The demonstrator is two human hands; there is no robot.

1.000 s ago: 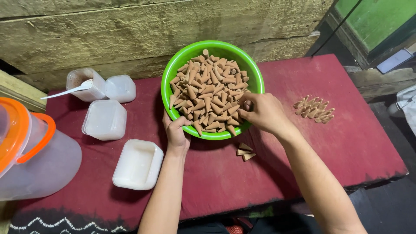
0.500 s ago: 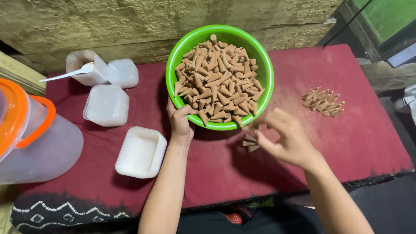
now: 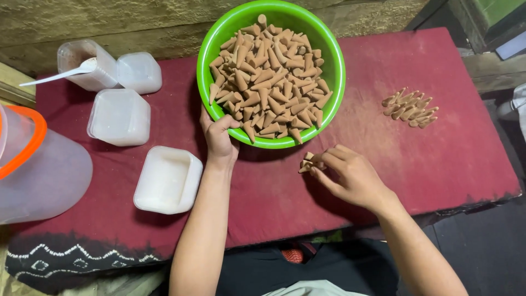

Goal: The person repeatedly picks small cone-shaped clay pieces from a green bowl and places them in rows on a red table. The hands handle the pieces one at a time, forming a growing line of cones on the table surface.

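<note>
A bright green bowl (image 3: 335, 66) full of brown cones (image 3: 268, 77) sits on the dark red cloth (image 3: 383, 159). My left hand (image 3: 218, 136) grips the bowl's near rim, thumb over the edge. My right hand (image 3: 350, 174) rests on the cloth just in front of the bowl, its fingertips pinched on a small cluster of cones (image 3: 307, 162) lying there. A second small pile of cones (image 3: 411, 105) lies on the cloth to the right of the bowl.
Several white plastic tubs stand at the left: an open one (image 3: 167, 180) near my left arm, a lidded one (image 3: 119, 116), and two at the back (image 3: 139, 71), one holding a white spoon (image 3: 60, 74). A translucent jug with an orange rim (image 3: 38, 164) fills the far left.
My right hand left the bowl and came down to the cloth in front of it, setting cones beside the small cluster. The left hand stays on the bowl's rim.
</note>
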